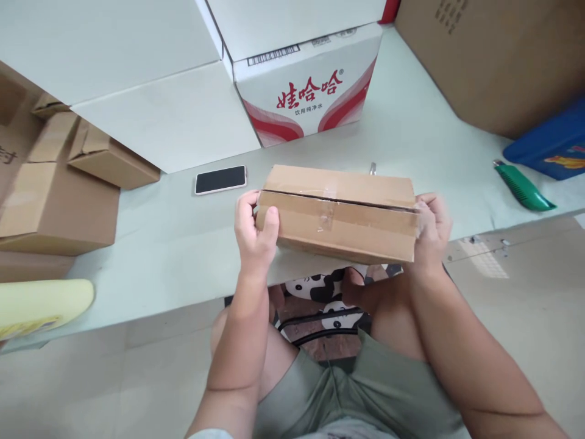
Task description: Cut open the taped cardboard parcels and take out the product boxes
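A small brown cardboard box [351, 228] is held between my two hands over the front part of the table. A dark seam runs along its upper side, crossed by a piece of clear tape [326, 210]. My left hand [256, 228] grips the box's left end, thumb on the near face and fingers behind. At the right end, my right hand [432, 228] holds the box; its fingers are partly blurred. Just behind the box, a short shiny metal-looking piece [373, 168] shows, mostly hidden.
A phone [220, 180] lies left of the box. White cartons [315, 97] stand behind it. Brown boxes [59, 189] and a yellow-green object [46, 308] are at left. A green-handled tool [523, 186], a blue container [551, 143] and a large carton [503, 67] occupy the right.
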A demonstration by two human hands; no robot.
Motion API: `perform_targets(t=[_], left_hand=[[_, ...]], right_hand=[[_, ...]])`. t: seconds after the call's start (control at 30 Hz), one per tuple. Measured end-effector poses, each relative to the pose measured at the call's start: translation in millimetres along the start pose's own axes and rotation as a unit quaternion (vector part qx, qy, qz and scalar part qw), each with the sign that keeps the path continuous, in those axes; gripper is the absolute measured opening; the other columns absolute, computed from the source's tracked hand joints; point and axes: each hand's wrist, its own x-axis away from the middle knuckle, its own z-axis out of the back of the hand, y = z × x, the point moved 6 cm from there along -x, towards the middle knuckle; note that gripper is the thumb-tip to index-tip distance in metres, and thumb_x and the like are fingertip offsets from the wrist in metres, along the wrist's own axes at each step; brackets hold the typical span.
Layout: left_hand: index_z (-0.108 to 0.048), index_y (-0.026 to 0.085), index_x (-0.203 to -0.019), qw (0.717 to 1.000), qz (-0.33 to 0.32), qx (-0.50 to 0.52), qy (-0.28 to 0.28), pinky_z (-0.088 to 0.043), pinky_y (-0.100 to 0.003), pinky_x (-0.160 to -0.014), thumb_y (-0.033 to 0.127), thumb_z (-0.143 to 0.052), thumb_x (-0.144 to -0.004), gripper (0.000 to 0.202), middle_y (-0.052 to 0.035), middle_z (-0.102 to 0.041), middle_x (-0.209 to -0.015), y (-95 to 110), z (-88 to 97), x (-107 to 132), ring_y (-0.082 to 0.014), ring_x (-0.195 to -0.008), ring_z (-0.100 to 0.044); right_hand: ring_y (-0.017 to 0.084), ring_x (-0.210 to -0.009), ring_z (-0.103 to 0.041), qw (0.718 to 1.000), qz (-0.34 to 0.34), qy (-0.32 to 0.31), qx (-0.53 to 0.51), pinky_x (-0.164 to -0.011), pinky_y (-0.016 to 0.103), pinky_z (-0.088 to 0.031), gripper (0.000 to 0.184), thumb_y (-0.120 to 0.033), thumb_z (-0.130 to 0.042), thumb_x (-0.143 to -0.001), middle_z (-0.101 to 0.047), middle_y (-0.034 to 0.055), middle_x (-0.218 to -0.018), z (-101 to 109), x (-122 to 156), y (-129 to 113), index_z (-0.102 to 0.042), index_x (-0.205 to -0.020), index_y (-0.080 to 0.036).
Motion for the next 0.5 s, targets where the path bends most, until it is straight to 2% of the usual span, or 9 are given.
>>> perform_targets(t=[0.13,0.27,0.33,0.4,0.47,0.5], left_hand=[[-0.063,0.024,-0.117,0.996,-0.041,0.076,0.018,-0.056,-0.041,-0.099,0.069,-0.068,-0.091,0.052,-0.0079,-0.065,-0.12,3,-0.6,1,-0.0254,-0.116,-0.066],[-0.059,0.026,-0.086,0.979,-0.055,0.179,0.08,-0.055,-0.05,-0.111,0.072,-0.056,-0.094,0.047,-0.0062,-0.059,-0.126,5,14.9,2,-0.0299,-0.136,-0.057],[-0.053,0.024,-0.073,0.975,-0.041,0.203,0.082,-0.054,-0.051,-0.113,0.071,-0.051,-0.095,0.052,-0.0056,-0.059,-0.119,9,23.1,2,-0.0292,-0.135,-0.057],[-0.05,0.022,-0.061,0.97,-0.053,0.221,0.083,-0.054,-0.05,-0.113,0.068,-0.05,-0.095,0.057,-0.0054,-0.061,-0.105,19,33.6,1,-0.0265,-0.123,-0.063],[-0.047,0.022,-0.049,0.967,-0.088,0.224,0.078,-0.056,-0.049,-0.107,0.063,-0.051,-0.095,0.062,-0.0052,-0.057,-0.081,32,44.6,1,-0.0226,-0.096,-0.067],[-0.044,0.022,-0.045,0.968,-0.096,0.226,0.059,-0.058,-0.049,-0.102,0.061,-0.049,-0.096,0.065,-0.0045,-0.051,-0.069,37,47.9,0,-0.0203,-0.078,-0.064]], right_hand=[[0.01,-0.066,-0.045,0.999,0.031,-0.022,-0.002,-0.061,0.025,-0.038,0.05,-0.063,-0.076,-0.076,-0.05,-0.0027,-0.075,6,9,-5,-0.048,-0.078,-0.022],[0.01,-0.07,-0.048,0.996,0.037,-0.083,0.025,-0.065,0.026,-0.043,0.033,-0.051,-0.076,-0.08,-0.05,-0.0021,-0.083,4,15,-1,-0.06,-0.087,-0.022],[0.012,-0.074,-0.053,0.992,0.043,-0.112,0.04,-0.068,0.029,-0.047,0.022,-0.044,-0.072,-0.083,-0.053,-0.0004,-0.089,2,16,0,-0.067,-0.093,-0.024],[0.016,-0.084,-0.06,0.986,0.079,-0.132,0.07,-0.077,0.034,-0.054,0.02,-0.042,-0.07,-0.087,-0.058,0.0021,-0.097,1,16,-4,-0.072,-0.101,-0.027],[0.023,-0.103,-0.065,0.973,0.131,-0.156,0.106,-0.093,0.043,-0.058,0.027,-0.042,-0.068,-0.091,-0.065,0.005,-0.11,-1,17,-12,-0.074,-0.114,-0.031],[0.026,-0.115,-0.066,0.965,0.151,-0.175,0.12,-0.103,0.048,-0.057,0.034,-0.043,-0.066,-0.093,-0.067,0.0064,-0.122,-2,18,-16,-0.072,-0.125,-0.033]])
